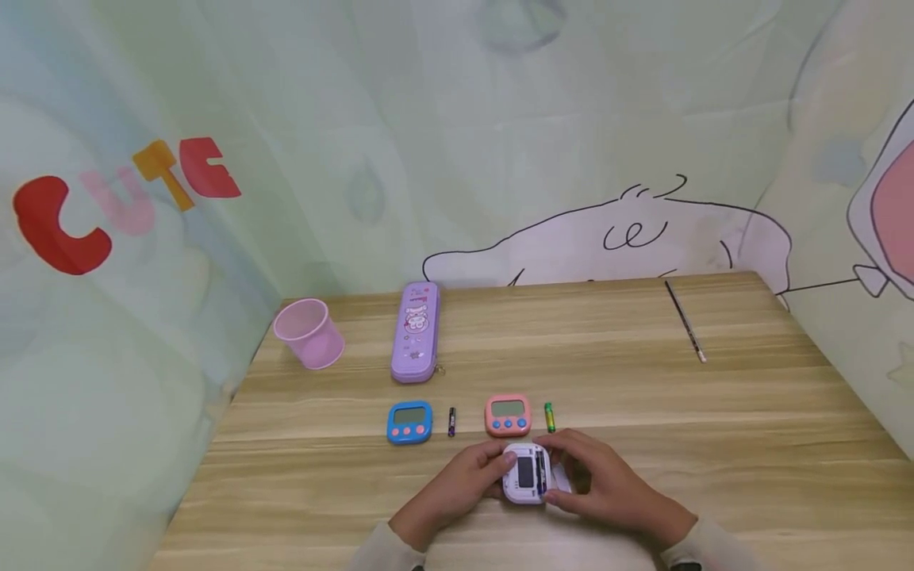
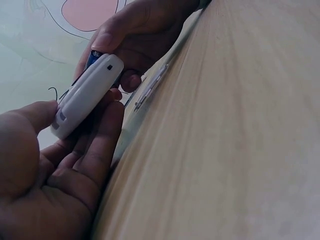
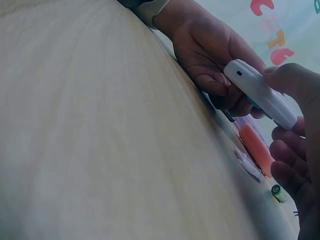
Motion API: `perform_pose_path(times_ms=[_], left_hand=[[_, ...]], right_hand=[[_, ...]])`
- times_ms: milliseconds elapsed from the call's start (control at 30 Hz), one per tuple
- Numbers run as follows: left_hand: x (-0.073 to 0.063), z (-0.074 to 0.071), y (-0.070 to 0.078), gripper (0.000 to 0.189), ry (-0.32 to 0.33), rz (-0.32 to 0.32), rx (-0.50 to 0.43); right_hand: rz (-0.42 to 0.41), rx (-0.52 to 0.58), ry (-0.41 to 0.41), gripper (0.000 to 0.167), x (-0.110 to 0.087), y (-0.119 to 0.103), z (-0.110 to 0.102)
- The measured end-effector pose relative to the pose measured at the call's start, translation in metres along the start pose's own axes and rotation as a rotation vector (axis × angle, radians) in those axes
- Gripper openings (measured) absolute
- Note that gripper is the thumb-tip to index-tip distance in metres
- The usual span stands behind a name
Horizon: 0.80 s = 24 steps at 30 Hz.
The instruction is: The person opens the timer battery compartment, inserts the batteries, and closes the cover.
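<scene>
Currently, head view: left grip (image 1: 464,480) and right grip (image 1: 607,484) are holding a white timer (image 1: 510,480) over the bench (image 1: 321,492), a battery (image 1: 540,474) sitting in its uncovered back.
Left wrist: a right fingertip (image 2: 103,42) is touching the battery's blue end, apparently seating it; the cover (image 2: 151,87) is probably going on next.
Right wrist: both grips are pinching, half closed, the timer's smooth, rounded edges.

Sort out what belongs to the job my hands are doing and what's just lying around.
Seems part of the job:
white device, held
battery at its open back
loose white piece, probably its cover
likely also the blue device, pink device, dark battery and green battery

Just lying around:
pink cup
purple case
pencil
</scene>
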<state>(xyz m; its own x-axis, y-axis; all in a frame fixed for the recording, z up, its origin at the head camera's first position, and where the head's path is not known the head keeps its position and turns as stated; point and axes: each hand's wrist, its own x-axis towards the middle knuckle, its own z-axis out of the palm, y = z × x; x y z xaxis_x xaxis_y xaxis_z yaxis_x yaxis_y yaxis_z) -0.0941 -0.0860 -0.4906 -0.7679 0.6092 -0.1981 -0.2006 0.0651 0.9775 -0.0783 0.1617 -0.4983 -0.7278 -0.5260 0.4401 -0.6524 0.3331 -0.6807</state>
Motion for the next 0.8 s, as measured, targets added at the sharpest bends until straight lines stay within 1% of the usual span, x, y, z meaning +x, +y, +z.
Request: perform_pose_path(times_ms=[167, 367, 433, 567, 667, 800], left_hand=[[-0.001, 0.001, -0.002, 0.04, -0.013, 0.01, -0.007], [0.0, 0.0, -0.003, 0.039, -0.03, 0.038, -0.004], [0.001, 0.0, -0.004, 0.039, -0.037, 0.044, -0.002], [0.001, 0.0, -0.005, 0.04, -0.04, 0.038, -0.012], [0.001, -0.001, -0.004, 0.041, -0.035, 0.028, -0.024], [0.0, 0.0, -0.002, 0.04, -0.039, 0.025, -0.037]], right_hand=[[0.018, 0.031, 0.001, 0.061, 0.002, -0.004, 0.002], [0.087, 0.097, -0.011, 0.065, 0.004, -0.008, 0.006], [0.085, 0.107, -0.009, 0.066, 0.004, -0.008, 0.007], [0.058, 0.129, -0.003, 0.066, 0.005, -0.012, 0.007], [0.072, 0.165, -0.011, 0.062, 0.009, -0.025, 0.003], [0.115, 0.198, -0.031, 0.063, 0.005, -0.021, 0.007]])
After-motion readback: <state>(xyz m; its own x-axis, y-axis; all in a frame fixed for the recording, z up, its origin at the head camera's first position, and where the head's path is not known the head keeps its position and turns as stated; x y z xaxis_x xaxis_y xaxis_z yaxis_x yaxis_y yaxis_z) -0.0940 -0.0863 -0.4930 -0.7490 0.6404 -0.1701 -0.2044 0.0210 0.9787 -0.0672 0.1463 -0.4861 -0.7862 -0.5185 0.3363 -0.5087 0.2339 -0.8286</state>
